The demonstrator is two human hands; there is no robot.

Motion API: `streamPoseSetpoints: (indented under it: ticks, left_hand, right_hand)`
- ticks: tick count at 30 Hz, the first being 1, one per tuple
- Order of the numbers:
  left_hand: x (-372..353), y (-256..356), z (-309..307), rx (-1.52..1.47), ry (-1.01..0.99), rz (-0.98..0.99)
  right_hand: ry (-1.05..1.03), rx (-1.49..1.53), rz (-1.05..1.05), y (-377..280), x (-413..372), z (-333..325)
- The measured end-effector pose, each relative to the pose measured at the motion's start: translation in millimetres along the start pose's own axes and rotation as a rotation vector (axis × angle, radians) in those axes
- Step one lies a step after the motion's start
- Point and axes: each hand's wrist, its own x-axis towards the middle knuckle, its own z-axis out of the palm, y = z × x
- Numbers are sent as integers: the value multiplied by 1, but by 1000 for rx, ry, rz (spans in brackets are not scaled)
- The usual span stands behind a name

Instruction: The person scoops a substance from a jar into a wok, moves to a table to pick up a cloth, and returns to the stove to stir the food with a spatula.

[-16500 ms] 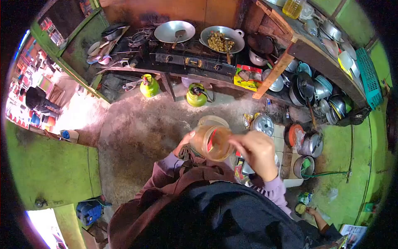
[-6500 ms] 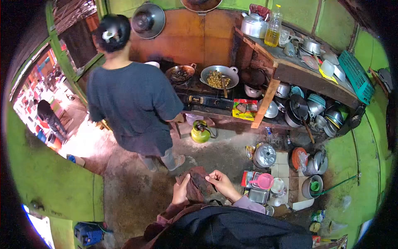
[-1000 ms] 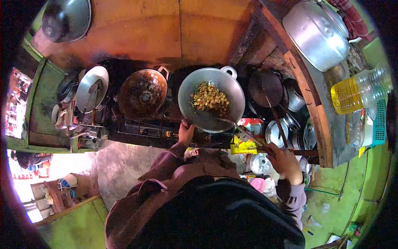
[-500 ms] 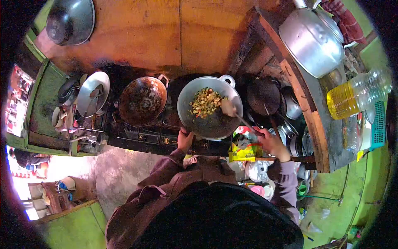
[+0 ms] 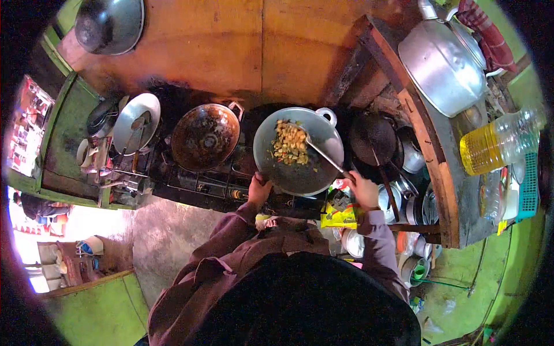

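A grey metal wok (image 5: 306, 180) stands on the stove, with chopped food (image 5: 288, 151) heaped in its upper left part. My right hand (image 5: 365, 190) is closed round the handle of a long metal spatula (image 5: 326, 158), whose head is among the food. At the wok's lower left edge, my left hand (image 5: 258, 190) is closed on the rim or a handle there; the exact grip is partly hidden. Just below the wok's right side, a yellow packet (image 5: 339, 216) lies near my right hand.
Left of the wok, a browned pan (image 5: 206, 138) sits on the stove (image 5: 199, 187). Farther left is a white bowl (image 5: 124, 130) with utensils. A dark pan (image 5: 372, 138) is at the right. The wooden shelf (image 5: 424, 124) holds a kettle (image 5: 444, 66) and an oil bottle (image 5: 482, 151).
My right hand has moved left, and the spatula head has gone from the wok's right side up and left into the food. The food is more heaped. The whole view has shifted slightly.
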Motion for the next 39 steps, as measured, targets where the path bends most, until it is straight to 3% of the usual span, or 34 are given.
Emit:
streamPoseSetpoints:
  ticks: [4, 6, 8, 9, 11, 13, 15, 17, 18, 22, 24, 25, 28, 32, 36, 37, 38, 39]
  left_hand:
    - [-7, 23, -6, 162, 20, -12]
    - [2, 2, -3, 130, 1, -21]
    - [7, -6, -3, 97, -15, -29]
    - [8, -5, -4, 74, -32, -1]
    - [6, 6, -6, 48, -45, 25]
    - [-1, 35, -12, 246, -60, -121]
    - [4, 24, -12, 230, -47, -103]
    - [6, 21, -12, 219, -35, -82]
    - [6, 23, -14, 211, -18, -57]
    - [7, 29, -17, 257, 47, 39]
    - [9, 27, -18, 249, 33, 28]
    - [8, 28, -17, 241, 19, 14]
    - [4, 39, -19, 229, 10, 1]
    - [2, 49, -22, 219, -74, -113]
    - [1, 50, -22, 219, -57, -59]
    - [2, 46, -21, 216, -62, -48]
    - [4, 42, -21, 213, -57, -50]
    - [7, 34, -20, 245, -47, -44]
  right_hand:
    - [115, 9, -37, 23, -3, -27]
    - [25, 110, 16, 42, -3, -30]
    - [-27, 339, -50, 88, -2, 5]
    - [-245, 537, -33, 130, 1, 55]
    - [-351, 605, -128, 138, -14, 119]
    - [-483, 722, -132, 98, -21, 112]
    - [-513, 772, -44, 23, -23, 99]
    - [-498, 864, 266, 3, -15, 125]
    - [-496, 870, 267, 0, -17, 128]
    - [-23, 706, 81, 4, -23, 127]
    - [78, 230, 92, -19, -37, 46]
    - [198, -2, -9, -13, -37, 41]
    - [283, -151, -29, -13, -39, 5]
    - [160, -270, 63, 5, -28, -22]
    - [81, -231, 2, 27, -44, -30]
    - [-96, -44, 40, 24, -50, -37]
    - [-96, -46, 34, 34, -54, -17]
    - [-236, 250, -118, 53, -57, 20]
